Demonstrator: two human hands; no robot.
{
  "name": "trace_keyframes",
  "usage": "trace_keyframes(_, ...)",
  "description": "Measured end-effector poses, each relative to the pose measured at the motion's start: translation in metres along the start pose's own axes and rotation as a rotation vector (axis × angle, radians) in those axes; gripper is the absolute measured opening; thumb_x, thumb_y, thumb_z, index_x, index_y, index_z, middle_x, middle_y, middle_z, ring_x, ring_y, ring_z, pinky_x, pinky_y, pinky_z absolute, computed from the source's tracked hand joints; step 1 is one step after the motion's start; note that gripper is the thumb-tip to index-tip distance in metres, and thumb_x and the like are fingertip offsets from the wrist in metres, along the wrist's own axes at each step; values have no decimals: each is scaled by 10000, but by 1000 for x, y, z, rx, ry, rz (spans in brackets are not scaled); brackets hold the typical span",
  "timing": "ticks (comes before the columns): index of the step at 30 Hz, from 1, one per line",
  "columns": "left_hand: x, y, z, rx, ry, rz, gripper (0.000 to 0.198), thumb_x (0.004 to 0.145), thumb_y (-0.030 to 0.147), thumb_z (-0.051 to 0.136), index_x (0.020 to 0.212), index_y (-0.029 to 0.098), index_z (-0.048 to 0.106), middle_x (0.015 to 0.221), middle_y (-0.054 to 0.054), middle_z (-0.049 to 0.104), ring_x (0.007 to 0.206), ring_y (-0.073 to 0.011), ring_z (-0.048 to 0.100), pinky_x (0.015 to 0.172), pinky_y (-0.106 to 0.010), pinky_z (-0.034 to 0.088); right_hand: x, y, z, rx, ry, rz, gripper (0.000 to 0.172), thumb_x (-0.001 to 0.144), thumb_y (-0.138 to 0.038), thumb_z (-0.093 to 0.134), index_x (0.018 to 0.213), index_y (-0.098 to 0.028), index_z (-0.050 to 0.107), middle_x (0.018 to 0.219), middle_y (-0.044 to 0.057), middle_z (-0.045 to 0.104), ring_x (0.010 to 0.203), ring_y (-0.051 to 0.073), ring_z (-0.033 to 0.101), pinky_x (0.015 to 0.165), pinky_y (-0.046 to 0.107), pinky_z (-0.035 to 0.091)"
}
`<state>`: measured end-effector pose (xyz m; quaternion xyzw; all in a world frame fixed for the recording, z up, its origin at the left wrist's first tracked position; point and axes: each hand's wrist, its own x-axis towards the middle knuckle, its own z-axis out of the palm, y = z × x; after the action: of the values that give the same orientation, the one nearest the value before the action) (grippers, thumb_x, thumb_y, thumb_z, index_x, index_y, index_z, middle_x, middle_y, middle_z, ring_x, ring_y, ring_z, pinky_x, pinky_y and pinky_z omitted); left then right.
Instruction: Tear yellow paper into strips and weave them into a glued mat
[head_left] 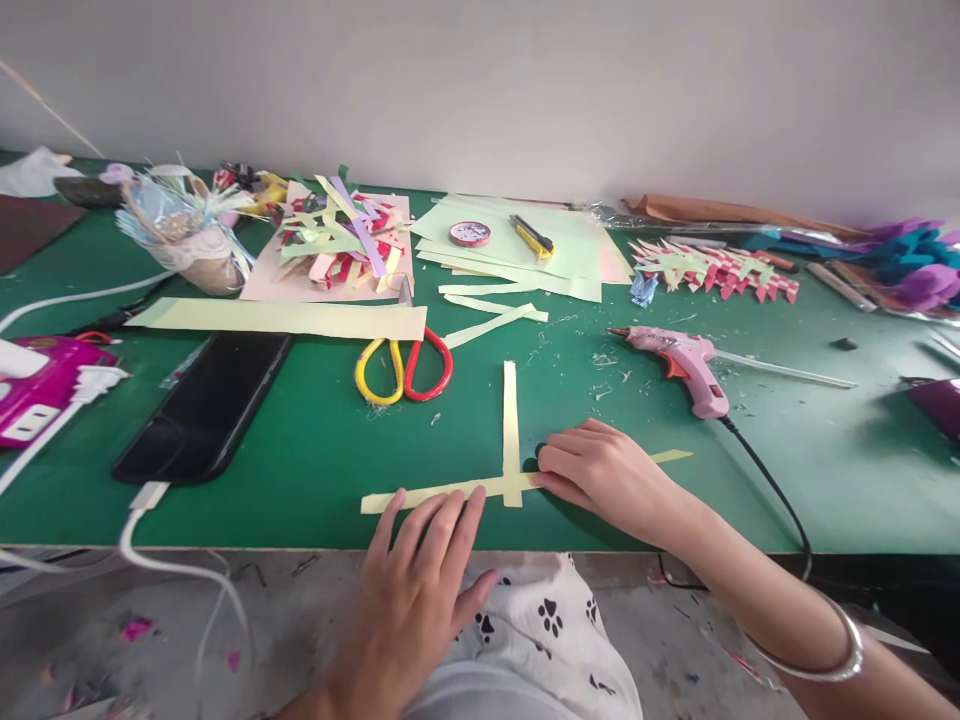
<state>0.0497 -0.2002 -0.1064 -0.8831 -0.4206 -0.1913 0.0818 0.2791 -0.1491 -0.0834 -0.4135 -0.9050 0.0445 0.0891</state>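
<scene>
A long pale yellow paper strip (379,503) lies crosswise near the table's front edge. Over it, a shorter upright strip (511,410) crosses at its lower end. My left hand (420,560) rests its outstretched fingertips on the long strip, left of the crossing. Just right of the crossing, my right hand (592,470) has its fingers bent together on the same strip, whose far end pokes out beyond the hand. Scissors (427,370) with one yellow and one red handle lie behind, their blades partly covered by a wide paper strip (300,318).
A pink glue gun (679,365) with its cord lies to the right. At left are a black phone (210,405) and a magenta power strip (45,390). Behind are paper scraps (352,235), green sheets (450,225), a yellow cutter (532,238) and a folded-paper chain (727,272).
</scene>
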Motion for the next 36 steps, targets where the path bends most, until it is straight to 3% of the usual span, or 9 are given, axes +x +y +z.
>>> trace_keyframes(7, -26, -31, -11, 158, 19, 28, 462, 835, 335, 525, 1238, 111, 491, 993, -109, 597, 927, -228, 567, 902, -400, 420, 0, 0, -1, 30, -26, 14, 310, 931, -287, 350, 672, -177, 480, 615, -18, 508, 545, 97, 442, 594, 249, 285)
trace_keyframes(13, -34, -38, -21, 232, 15, 26, 491, 828, 357, 526, 1241, 94, 488, 1023, -122, 611, 934, -245, 575, 849, -387, 421, 0, 0, -2, 28, -41, 18, 299, 926, -284, 361, 673, -174, 478, 620, -18, 504, 547, 98, 436, 592, 244, 286)
trace_keyframes(17, -26, -28, -23, 219, 48, 28, 590, 820, 447, 498, 1267, 64, 455, 1075, -145, 596, 986, -267, 552, 934, -429, 359, 1, 0, -4, 25, -54, 6, 293, 923, -279, 369, 678, -171, 486, 622, -18, 512, 540, 98, 428, 592, 240, 290)
trace_keyframes(21, -5, -5, -15, 65, 91, 130, 504, 842, 399, 492, 1265, 126, 463, 1106, -92, 593, 1074, -217, 507, 1016, -375, 302, 10, -6, -1, 27, -15, -51, 305, 926, -291, 366, 681, -168, 500, 623, -12, 523, 556, 101, 445, 602, 244, 288)
trace_keyframes(26, 14, 17, 3, 81, -33, 149, 587, 874, 515, 364, 1266, 90, 465, 1201, -100, 552, 1089, -219, 473, 995, -360, 307, 19, -12, 2, 8, 29, -60, 308, 924, -269, 355, 676, -164, 506, 627, -1, 523, 565, 107, 452, 590, 253, 278)
trace_keyframes(36, 22, 25, 4, 104, -138, 87, 594, 859, 555, 348, 1288, 161, 463, 1091, -97, 573, 994, -235, 486, 933, -420, 341, -28, 15, -12, 181, 54, 55, 205, 908, -266, 397, 863, -181, 578, 796, 54, 600, 709, 149, 542, 668, 293, 403)
